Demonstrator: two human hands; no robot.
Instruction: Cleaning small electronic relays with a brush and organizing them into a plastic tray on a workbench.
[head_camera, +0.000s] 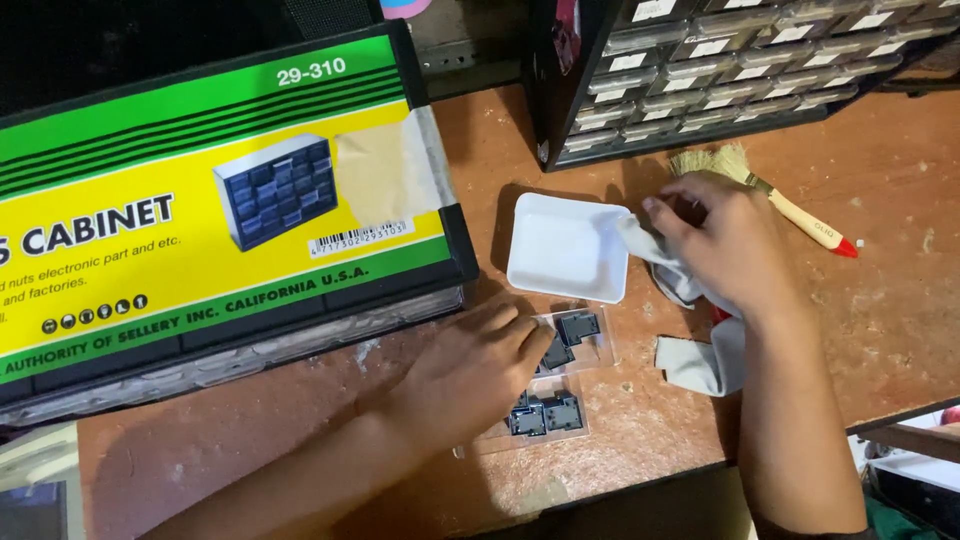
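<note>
Your left hand (478, 365) lies palm down on the reddish-brown bench (900, 250), fingers curled loosely, with the fingertips (535, 335) resting on a clear plastic tray (585, 345) that carries small dark blue-grey components (570, 330). It grips nothing that can be seen. A second clear tray (540, 420) with the same kind of parts sits just below, beside the heel of that hand.

Your right hand (725, 240) is closed over a grey cloth (680, 280), the fingers bunching it against the bench. One end of the cloth touches the right corner of a shallow white square tray (565, 245); the other end trails down toward the bench edge as a flat grey strip (700, 365).

Beyond the right hand lies a small brush (780, 200) with straw-coloured bristles and a pale wooden handle tipped in red. Behind it stands a black cabinet of small labelled drawers (720, 70). To the left, a large green, yellow and black carton (200, 210) showing a picture of a drawer cabinet rests on the bench, close to your left hand.
</note>
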